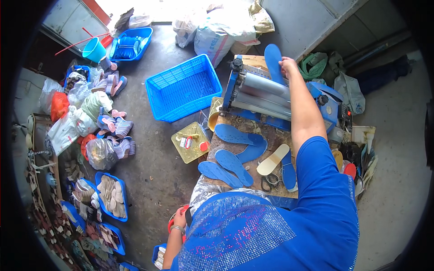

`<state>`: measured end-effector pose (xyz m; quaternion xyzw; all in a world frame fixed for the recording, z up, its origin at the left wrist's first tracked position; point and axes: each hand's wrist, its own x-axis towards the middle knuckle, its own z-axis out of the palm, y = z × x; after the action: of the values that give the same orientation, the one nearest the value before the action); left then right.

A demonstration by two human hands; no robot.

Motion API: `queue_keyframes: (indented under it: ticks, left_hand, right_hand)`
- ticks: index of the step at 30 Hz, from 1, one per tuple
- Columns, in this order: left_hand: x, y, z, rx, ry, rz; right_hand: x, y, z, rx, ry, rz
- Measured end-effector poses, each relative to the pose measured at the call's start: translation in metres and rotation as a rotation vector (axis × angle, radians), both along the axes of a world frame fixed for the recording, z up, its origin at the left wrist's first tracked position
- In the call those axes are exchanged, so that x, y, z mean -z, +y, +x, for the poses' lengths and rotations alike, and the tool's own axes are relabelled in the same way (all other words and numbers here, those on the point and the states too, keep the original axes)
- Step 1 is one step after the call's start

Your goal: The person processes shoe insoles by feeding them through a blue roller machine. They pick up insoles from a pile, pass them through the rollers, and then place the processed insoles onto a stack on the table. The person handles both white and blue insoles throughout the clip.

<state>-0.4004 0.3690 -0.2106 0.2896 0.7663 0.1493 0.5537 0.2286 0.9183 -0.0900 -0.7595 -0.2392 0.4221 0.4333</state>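
Observation:
My right hand (288, 67) grips a blue insole (274, 63) by its edge, with my arm stretched across a roller machine (262, 92). The insole stands up behind the metal rollers, its lower end hidden by them. On the worn wooden table in front of the machine lie several more blue insoles (233, 134), some overlapping. Among them are a cream insole (273, 160) and a pair of scissors (270, 181) with black handles. Down at my side, my left hand (179, 219) is next to a red rim (171, 224); its fingers are mostly hidden.
Left of the table stand a blue mesh crate (158, 97) and a square yellowish tin (180, 152). Blue trays of shoe parts (111, 196), slippers (122, 127) and plastic bags (68, 131) line the left side. White sacks (217, 38) sit by the bright doorway.

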Motion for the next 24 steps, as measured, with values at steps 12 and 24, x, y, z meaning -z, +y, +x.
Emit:
queue_keyframes:
  ticks: [12,24]
  left_hand:
    - [0.004,0.014,0.001,0.283,0.078,0.068]
    - [0.02,0.018,0.033,0.301,0.085,0.095]
  right_hand:
    - [-0.126,-0.093,-0.003,-0.256,0.217,0.727]
    - [0.007,-0.384,-0.129,-0.397,0.498,0.123]
